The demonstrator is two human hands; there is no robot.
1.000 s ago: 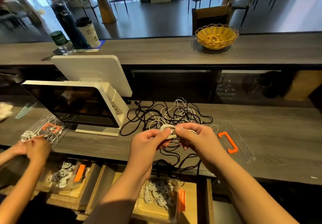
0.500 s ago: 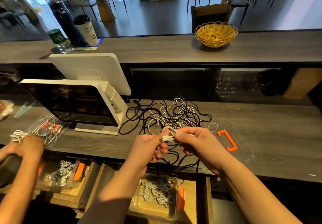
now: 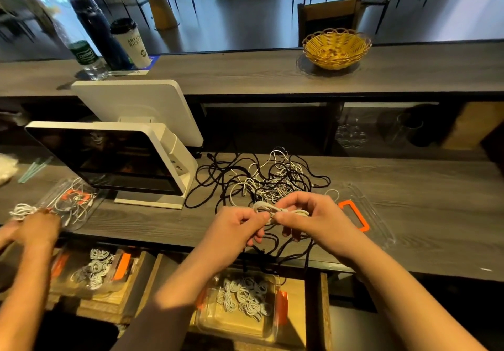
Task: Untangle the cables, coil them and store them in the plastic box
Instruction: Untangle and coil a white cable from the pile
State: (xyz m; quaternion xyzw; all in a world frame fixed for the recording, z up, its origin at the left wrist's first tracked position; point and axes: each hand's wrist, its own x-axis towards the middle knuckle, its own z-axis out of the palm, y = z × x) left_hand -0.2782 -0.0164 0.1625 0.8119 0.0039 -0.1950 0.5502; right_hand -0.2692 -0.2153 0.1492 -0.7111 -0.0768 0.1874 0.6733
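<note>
Below the counter's [image 3: 409, 214] near edge the plastic box [image 3: 240, 320] already holds many coils; both hands' fingers [image 3: 294, 203] pinch a white cable [image 3: 281, 211] mid-coil; behind, the tangle [image 3: 261, 181] remains large.

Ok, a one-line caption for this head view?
Both hands, left hand and right hand, pinch a coiled white cable above the tangled cables.

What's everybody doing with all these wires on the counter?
The person's left hand and right hand pinch a small white cable coil above a tangle of black and white cables. A plastic box below already holds coils; its lid lies alongside. Another person's hands work on white cables to the left.
</note>
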